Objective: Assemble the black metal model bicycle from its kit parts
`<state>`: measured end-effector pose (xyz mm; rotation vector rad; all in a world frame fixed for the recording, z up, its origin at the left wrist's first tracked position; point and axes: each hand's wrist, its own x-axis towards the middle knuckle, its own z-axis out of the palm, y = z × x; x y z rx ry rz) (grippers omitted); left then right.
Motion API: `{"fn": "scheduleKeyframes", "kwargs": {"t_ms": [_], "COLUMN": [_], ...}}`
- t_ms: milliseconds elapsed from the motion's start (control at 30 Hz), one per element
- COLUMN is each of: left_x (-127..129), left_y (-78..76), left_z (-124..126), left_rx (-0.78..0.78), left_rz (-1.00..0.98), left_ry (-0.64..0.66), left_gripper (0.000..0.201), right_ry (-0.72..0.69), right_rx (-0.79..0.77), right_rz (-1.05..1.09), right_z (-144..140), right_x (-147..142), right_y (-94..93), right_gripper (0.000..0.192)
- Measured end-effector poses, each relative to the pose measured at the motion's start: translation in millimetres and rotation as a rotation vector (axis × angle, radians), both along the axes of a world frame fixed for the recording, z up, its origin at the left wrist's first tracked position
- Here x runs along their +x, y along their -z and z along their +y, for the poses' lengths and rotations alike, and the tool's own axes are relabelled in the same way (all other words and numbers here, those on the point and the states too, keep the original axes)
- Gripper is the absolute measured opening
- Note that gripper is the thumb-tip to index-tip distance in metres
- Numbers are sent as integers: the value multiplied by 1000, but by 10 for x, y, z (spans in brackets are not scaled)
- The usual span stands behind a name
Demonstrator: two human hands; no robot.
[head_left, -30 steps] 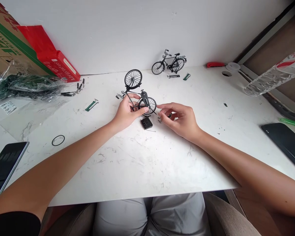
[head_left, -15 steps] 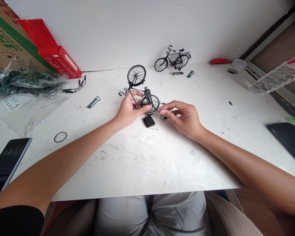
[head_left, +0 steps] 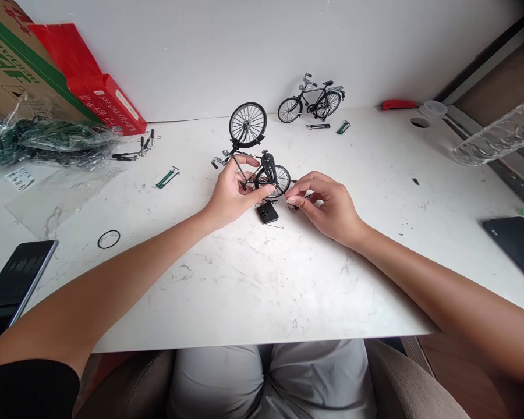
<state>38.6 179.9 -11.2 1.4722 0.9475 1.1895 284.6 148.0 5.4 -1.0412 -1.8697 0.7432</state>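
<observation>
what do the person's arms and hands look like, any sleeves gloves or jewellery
Both forearms are bare from elbow to fingertips. The left hand and right hand wear no gloves, and no rings, watch or bracelet show. A black short sleeve shows only on the left upper arm, at the bottom left corner. The fingernails look short and unpainted. The right arm's sleeve is out of view.

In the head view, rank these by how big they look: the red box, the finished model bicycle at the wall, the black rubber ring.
1. red box
2. finished model bicycle, farther away, so its rank is less sure
3. black rubber ring
</observation>
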Motion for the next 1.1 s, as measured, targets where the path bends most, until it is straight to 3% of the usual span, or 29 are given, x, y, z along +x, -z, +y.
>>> {"fn": "scheduleKeyframes", "kwargs": {"t_ms": [633,1100], "left_x": [-3,1], "left_y": [11,-29], "left_z": [-1,-49], "left_rx": [-43,11], "left_rz": [-17,24], "left_ry": [9,23], "left_gripper": [69,65], "right_ry": [-12,16], "right_rx": [6,6], "right_rz": [-24,-39], "right_z": [9,2], "right_x": [9,11], "right_y": [13,7], "right_gripper": [32,31]}}
